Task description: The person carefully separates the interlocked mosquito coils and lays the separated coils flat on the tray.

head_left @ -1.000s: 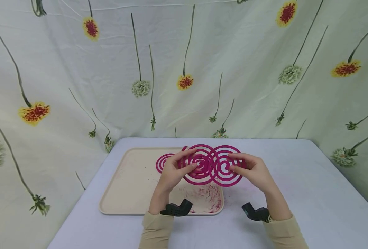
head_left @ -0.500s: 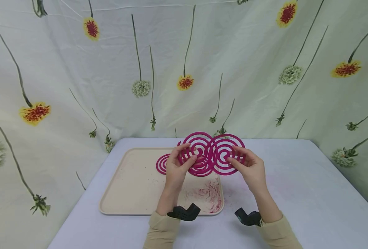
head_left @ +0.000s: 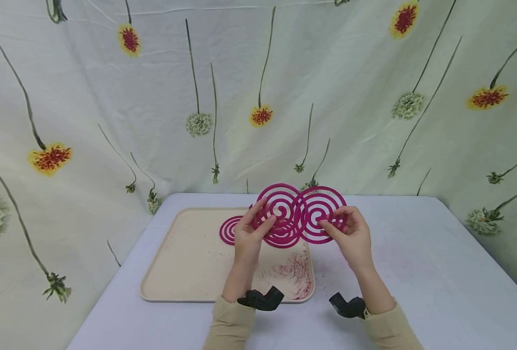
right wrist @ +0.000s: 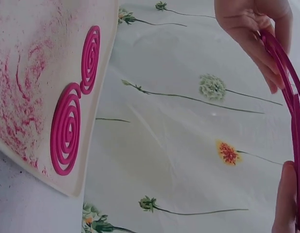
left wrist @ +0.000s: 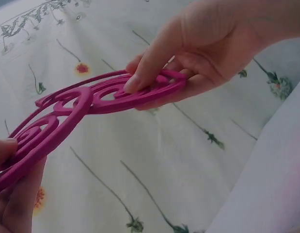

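Two magenta mosquito coils, flat spirals with overlapping rings, are held up between my hands above the tray. My left hand (head_left: 250, 238) pinches the left coil (head_left: 280, 185) between thumb and fingers. Thumb and fingers of my right hand (head_left: 355, 238) pinch the right coil (head_left: 321, 188). The left wrist view shows the rings crossing in the middle, with the right coil (left wrist: 116, 106) nearly edge-on. Behind the held pair, more magenta coils lie on the beige tray (head_left: 180, 272); in the right wrist view a larger coil (right wrist: 66, 127) touches or nearly touches a smaller-looking coil (right wrist: 90, 58).
The tray stands on a white-covered table (head_left: 416, 262). Magenta crumbs and smears (head_left: 300, 277) mark the tray's right part. A floral cloth (head_left: 350, 97) hangs behind the table. Black wrist cameras (head_left: 263, 299) sit on both wrists.
Both hands have raised the held coils and tilted them more upright. The hands have come slightly closer together. During the last half second they hardly move.
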Motion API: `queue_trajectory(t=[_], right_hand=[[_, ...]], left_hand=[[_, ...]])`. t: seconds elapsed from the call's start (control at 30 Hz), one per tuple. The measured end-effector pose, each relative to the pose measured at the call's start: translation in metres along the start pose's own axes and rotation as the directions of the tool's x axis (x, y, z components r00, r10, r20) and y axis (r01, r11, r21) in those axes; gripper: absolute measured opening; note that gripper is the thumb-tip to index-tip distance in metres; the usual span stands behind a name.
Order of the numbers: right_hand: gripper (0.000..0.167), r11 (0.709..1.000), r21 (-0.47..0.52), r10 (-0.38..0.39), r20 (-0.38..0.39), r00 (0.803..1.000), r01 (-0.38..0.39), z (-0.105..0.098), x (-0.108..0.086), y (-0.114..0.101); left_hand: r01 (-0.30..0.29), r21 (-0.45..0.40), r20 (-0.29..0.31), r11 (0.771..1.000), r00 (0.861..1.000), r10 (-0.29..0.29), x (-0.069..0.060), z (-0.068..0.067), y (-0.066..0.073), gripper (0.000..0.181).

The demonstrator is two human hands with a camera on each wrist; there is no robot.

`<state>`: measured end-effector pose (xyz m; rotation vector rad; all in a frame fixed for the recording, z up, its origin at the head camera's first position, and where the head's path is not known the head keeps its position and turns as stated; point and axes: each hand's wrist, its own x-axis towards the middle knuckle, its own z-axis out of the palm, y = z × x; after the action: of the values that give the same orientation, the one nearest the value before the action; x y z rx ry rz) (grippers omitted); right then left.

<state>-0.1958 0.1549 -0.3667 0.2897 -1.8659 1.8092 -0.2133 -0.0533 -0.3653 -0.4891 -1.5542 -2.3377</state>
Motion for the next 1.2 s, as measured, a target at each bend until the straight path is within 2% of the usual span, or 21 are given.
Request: queue_trajectory(t=[0.13,0.27,0.33,0.37,0.47,0.53,0.6,0.63,0.67,0.73,0.83,0.93,1.0,1.1,1.13,1.2], right_hand=[[0.036,0.993,-0.117,0.041,0.15,0.988,-0.024,-0.011,0.004,-0.002],[0.04,0.975,-0.223,0.062,0.272,0.96,0.001,-0.023,0.006,-0.004],[0.037,0.966,-0.258,0.071,0.32,0.945,0.015,-0.029,0.007,-0.006],[0.035,0.962,-0.272,0.079,0.344,0.936,0.019,-0.031,0.008,-0.007],[0.031,0.956,-0.293,0.114,0.431,0.895,0.019,-0.037,0.009,-0.008],[0.032,0.956,-0.292,0.137,0.489,0.862,0.014,-0.04,0.009,-0.008],[0.034,0.958,-0.285,0.146,0.531,0.835,0.014,-0.041,0.009,-0.009],[0.035,0.958,-0.285,0.145,0.542,0.828,0.019,-0.042,0.009,-0.009],[0.035,0.959,-0.283,0.141,0.547,0.825,0.023,-0.042,0.009,-0.009],[0.036,0.957,-0.288,0.131,0.531,0.837,0.033,-0.041,0.009,-0.008],[0.036,0.953,-0.302,0.12,0.457,0.881,0.027,-0.037,0.009,-0.007],[0.036,0.955,-0.298,0.098,0.36,0.928,0.015,-0.031,0.008,-0.005],[0.033,0.96,-0.277,0.065,0.302,0.951,0.023,-0.027,0.007,-0.003],[0.028,0.968,-0.247,0.021,0.231,0.973,0.038,-0.02,0.004,-0.001],[0.027,0.979,-0.194,-0.014,0.224,0.974,0.059,-0.022,0.006,0.019],[0.025,0.983,-0.172,-0.037,0.186,0.982,0.07,-0.018,0.005,0.021]], left_hand=[[0.006,0.11,0.111,0.994,0.994,-0.018,0.002,-0.013,0.005,0.045],[-0.004,0.208,0.221,0.978,0.974,-0.043,0.003,-0.025,0.009,0.039],[-0.015,0.241,0.292,0.97,0.955,-0.058,0.004,-0.031,0.011,0.036],[-0.026,0.256,0.334,0.966,0.94,-0.063,0.004,-0.034,0.011,0.035],[-0.052,0.294,0.455,0.954,0.886,-0.092,0.005,-0.041,0.013,0.033],[-0.056,0.316,0.507,0.947,0.854,-0.119,0.005,-0.043,0.013,0.032],[-0.051,0.327,0.526,0.944,0.84,-0.137,0.005,-0.044,0.013,0.033],[-0.046,0.324,0.526,0.945,0.839,-0.14,0.005,-0.044,0.013,0.033],[-0.041,0.321,0.519,0.946,0.843,-0.14,0.005,-0.044,0.013,0.034],[-0.016,0.286,0.491,0.958,0.861,-0.132,0.005,-0.042,0.012,0.035],[0.03,0.216,0.406,0.976,0.906,-0.118,0.005,-0.037,0.012,0.038],[0.082,0.13,0.282,0.988,0.952,-0.116,0.005,-0.031,0.011,0.039],[0.1,0.075,0.198,0.992,0.974,-0.113,0.005,-0.026,0.01,0.039],[0.085,-0.017,0.121,0.996,0.989,-0.082,0.004,-0.02,0.008,0.034],[0.075,-0.05,0.105,0.996,0.992,-0.069,0.004,-0.018,0.007,0.033],[0.055,-0.1,0.076,0.993,0.996,-0.048,0.004,-0.013,0.006,0.03]])
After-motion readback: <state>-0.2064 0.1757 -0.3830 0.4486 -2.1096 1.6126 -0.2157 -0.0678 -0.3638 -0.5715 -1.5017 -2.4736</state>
